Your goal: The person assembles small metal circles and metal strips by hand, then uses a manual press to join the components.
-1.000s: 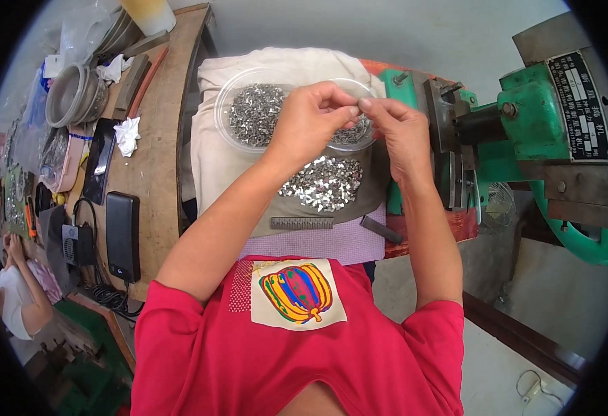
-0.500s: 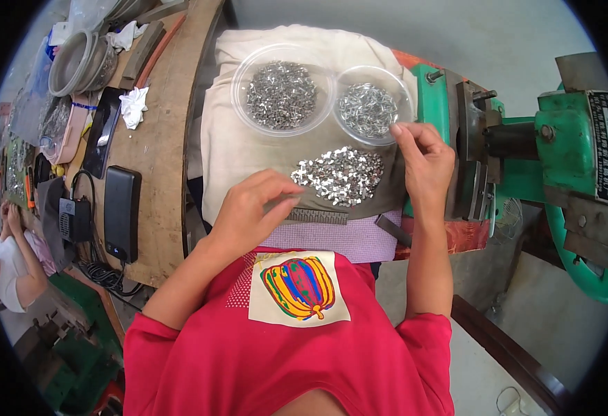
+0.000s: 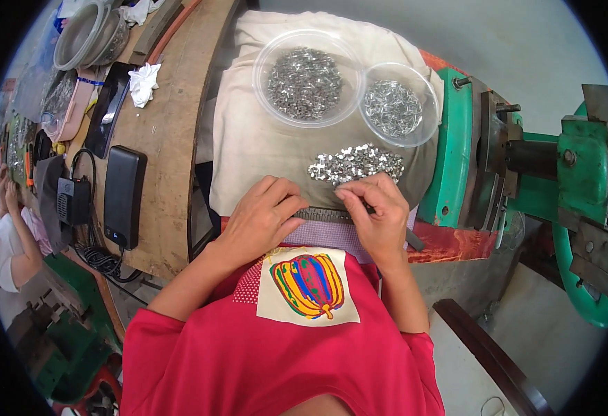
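A dark metal strip with a row of notches [image 3: 325, 215] lies along the near edge of the cloth. My left hand [image 3: 266, 213] is closed at its left end, thumb and index finger on either side of it. Over the strip's right part, my right hand [image 3: 381, 211] is pinched; whatever its fingertips hold is too small to make out. Just beyond is a loose pile of small shiny metal pieces [image 3: 359, 164]. Behind it stand a large clear plastic tub [image 3: 259, 73] of small metal bits and a smaller clear tub [image 3: 429, 128] holding thin, bent-looking metal pieces.
To the right stands a green machine [image 3: 449, 159] with a dark metal head. A wooden bench [image 3: 169, 132] on the left carries a black power bank [image 3: 125, 197], a phone [image 3: 108, 107], a crumpled tissue [image 3: 143, 84] and cables. Another person's arm [image 3: 23, 232] shows at far left.
My right hand has come from the smaller tub's rim down and left to the notched strip. My left hand has moved slightly, nearer the strip's end. The whole view has shifted a little.
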Tool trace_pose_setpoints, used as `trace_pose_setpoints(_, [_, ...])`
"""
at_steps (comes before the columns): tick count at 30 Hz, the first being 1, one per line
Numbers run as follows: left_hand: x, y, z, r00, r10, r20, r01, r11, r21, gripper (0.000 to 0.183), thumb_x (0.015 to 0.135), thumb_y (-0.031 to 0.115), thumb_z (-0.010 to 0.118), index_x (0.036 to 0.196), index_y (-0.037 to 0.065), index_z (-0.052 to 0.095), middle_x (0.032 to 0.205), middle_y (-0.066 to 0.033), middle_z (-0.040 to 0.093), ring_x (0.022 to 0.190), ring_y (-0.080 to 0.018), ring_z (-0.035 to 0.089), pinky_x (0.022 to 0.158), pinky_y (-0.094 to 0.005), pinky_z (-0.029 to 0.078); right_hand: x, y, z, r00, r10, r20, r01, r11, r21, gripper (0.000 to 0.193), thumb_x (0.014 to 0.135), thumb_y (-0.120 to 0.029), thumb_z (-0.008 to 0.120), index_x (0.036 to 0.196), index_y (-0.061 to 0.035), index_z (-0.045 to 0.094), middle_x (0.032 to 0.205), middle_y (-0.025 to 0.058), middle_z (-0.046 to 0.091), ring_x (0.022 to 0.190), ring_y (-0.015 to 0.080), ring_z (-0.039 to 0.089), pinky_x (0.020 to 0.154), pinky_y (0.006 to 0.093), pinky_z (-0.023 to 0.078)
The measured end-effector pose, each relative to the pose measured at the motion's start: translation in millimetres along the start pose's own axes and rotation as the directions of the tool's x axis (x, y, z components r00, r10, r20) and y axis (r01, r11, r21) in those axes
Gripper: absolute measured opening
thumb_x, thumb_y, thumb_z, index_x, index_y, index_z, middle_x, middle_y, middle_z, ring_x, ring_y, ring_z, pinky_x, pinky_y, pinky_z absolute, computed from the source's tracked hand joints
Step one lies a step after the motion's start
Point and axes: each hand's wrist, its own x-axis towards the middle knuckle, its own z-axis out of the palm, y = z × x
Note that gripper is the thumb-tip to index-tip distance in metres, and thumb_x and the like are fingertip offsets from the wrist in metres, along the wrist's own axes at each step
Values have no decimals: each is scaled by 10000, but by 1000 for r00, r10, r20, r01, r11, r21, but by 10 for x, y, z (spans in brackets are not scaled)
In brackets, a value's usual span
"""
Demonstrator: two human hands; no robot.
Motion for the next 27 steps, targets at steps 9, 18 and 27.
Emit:
trace_pose_setpoints(9, [-261, -53, 52, 995, -58, -79, 57, 998, -24, 300, 723, 134, 798, 992, 66, 683, 1143, -90, 614, 1071, -298, 570, 904, -406, 452, -74, 43, 208, 962, -251, 109, 272, 921, -280, 126, 737, -130, 802, 822, -106, 712, 779, 15, 580, 735, 217, 559, 667, 360, 406])
trace_pose_setpoints(18, [-460, -113, 120, 969, -138, -204, 135, 990, -32, 271, 728, 162, 813, 986, 109, 751, 1313, -65, 634, 1347, -302, 484, 1083, -472, 332, -72, -5, 185, 959, -267, 91, 282, 896, -342, 157, 715, -153, 814, 852, -139, 738, 833, -22, 596, 847, 216, 547, 752, 367, 396])
trace_pose_setpoints(27, [-475, -117, 238, 946, -181, -270, 165, 983, -83, 207, 752, 175, 807, 947, 125, 760, 1315, -34, 635, 1377, -287, 459, 1116, -499, 307, -87, -119, 232, 988, -97, 117, 118, 974, -192, 90, 743, -156, 801, 818, -132, 760, 888, -36, 623, 956, 220, 490, 862, 384, 312])
